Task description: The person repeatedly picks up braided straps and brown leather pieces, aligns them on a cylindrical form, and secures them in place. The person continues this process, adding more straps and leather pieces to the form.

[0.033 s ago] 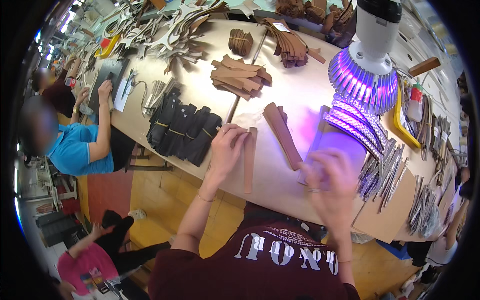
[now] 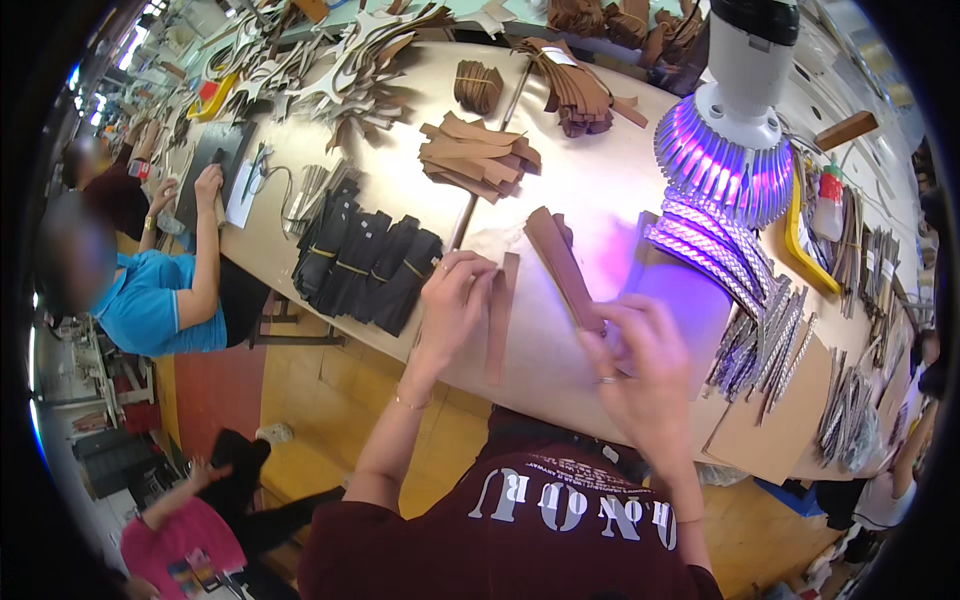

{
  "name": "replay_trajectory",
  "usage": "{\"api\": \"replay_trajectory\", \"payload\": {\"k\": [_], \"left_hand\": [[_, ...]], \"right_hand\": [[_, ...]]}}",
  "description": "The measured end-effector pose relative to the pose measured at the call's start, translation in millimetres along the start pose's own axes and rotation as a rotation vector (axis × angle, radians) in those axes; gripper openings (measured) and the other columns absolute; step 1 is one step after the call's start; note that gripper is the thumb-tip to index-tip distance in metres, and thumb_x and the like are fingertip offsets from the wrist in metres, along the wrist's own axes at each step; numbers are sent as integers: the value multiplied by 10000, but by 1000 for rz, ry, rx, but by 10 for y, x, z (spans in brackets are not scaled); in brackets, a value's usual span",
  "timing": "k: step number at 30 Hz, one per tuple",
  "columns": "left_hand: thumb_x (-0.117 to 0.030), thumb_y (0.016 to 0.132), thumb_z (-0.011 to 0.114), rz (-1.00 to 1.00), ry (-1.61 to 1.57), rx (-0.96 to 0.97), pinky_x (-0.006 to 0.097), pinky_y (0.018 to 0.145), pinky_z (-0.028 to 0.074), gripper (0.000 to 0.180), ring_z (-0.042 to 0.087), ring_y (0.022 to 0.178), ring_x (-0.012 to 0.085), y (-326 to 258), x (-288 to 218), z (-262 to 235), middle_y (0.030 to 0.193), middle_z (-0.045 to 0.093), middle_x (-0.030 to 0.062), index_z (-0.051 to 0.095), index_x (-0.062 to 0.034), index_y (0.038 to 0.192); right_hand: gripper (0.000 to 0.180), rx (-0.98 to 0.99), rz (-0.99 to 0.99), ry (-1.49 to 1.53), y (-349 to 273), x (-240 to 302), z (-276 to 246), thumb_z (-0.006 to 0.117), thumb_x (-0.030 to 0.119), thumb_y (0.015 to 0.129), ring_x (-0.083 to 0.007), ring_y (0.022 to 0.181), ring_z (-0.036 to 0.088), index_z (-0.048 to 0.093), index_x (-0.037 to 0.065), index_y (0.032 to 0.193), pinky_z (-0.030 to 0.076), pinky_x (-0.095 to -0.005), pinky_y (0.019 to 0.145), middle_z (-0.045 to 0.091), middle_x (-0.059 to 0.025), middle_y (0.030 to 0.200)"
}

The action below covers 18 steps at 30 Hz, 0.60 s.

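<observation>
My left hand (image 2: 455, 300) pinches the upper end of a long brown leather strip (image 2: 497, 330) that lies flat near the front edge of the beige worktable (image 2: 600, 190). To its right, a small stack of similar brown strips (image 2: 557, 255) runs diagonally across the table. My right hand (image 2: 640, 370), with a ring on one finger, grips the near end of that stack. The two hands are about a hand's width apart.
A lamp (image 2: 735, 130) casts purple light over woven silvery strips (image 2: 770, 340) on cardboard at right. Black pieces (image 2: 365, 260) lie left of my hands, with brown piles (image 2: 480, 155) behind. A person in blue (image 2: 150, 300) works at the left edge. Another person in pink (image 2: 185, 545) crouches below.
</observation>
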State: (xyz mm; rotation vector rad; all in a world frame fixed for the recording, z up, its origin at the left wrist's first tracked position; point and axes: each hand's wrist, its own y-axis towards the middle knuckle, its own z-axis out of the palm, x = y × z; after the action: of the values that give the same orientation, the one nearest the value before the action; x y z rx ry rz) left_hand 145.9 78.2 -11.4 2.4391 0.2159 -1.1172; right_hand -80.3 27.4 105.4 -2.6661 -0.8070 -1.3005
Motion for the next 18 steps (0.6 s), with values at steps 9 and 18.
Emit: {"api": "replay_trajectory", "payload": {"k": [9,18], "left_hand": [[-171,999,550,-128,-1268,242,254,664,519,164,581,741,111,86,-486,10,1100,587,151,482,-54,1092],[-204,1036,459,-282,-1564,-178,236,559,357,110,384,649,98,390,-344,-461,839,472,12,474,-100,1068]], "right_hand": [[357,214,61,487,186,-104,308,636,126,920,-168,758,587,567,0,1247,474,-297,666,594,-106,1060],[303,355,38,269,-50,-315,757,644,318,924,-255,741,631,674,48,1056,495,-366,661,636,-90,816]]}}
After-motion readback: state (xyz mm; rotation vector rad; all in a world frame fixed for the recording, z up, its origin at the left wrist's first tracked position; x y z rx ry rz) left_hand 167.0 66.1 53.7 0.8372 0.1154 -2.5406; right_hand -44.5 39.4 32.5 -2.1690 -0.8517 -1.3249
